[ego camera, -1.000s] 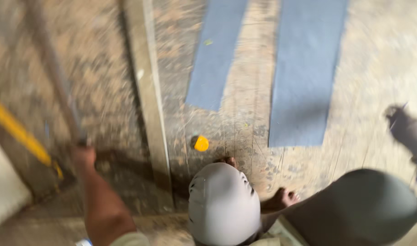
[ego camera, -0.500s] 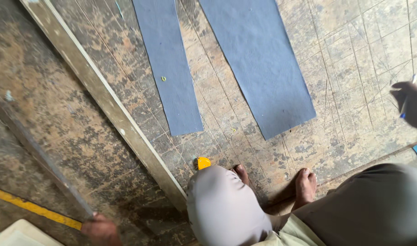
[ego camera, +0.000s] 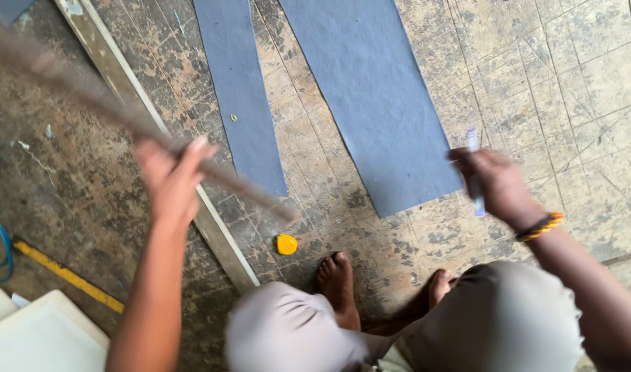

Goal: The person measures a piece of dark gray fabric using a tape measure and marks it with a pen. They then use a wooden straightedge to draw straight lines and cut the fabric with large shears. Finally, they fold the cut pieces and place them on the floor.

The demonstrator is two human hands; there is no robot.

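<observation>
My left hand (ego camera: pixel 169 180) clenches a long straightedge (ego camera: pixel 108 116) running far-left to near-right toward the narrow grey strip (ego camera: pixel 241 96); my right hand (ego camera: pixel 498 184) grips a pen (ego camera: pixel 474 172).

Two hands at work over a worn, scored floor

The left hand (ego camera: pixel 169 180) grips a long, blurred rod (ego camera: pixel 122 114) slanting across a pale wooden batten (ego camera: pixel 219 227). The right hand (ego camera: pixel 496 184) holds a slim white pen-like tool (ego camera: pixel 475 176) at the edge of the wider grey sheet (ego camera: pixel 370 103); a narrower grey strip (ego camera: pixel 243 96) lies beside it. A small yellow object (ego camera: pixel 286 244) sits near bare feet (ego camera: pixel 339 282).
</observation>
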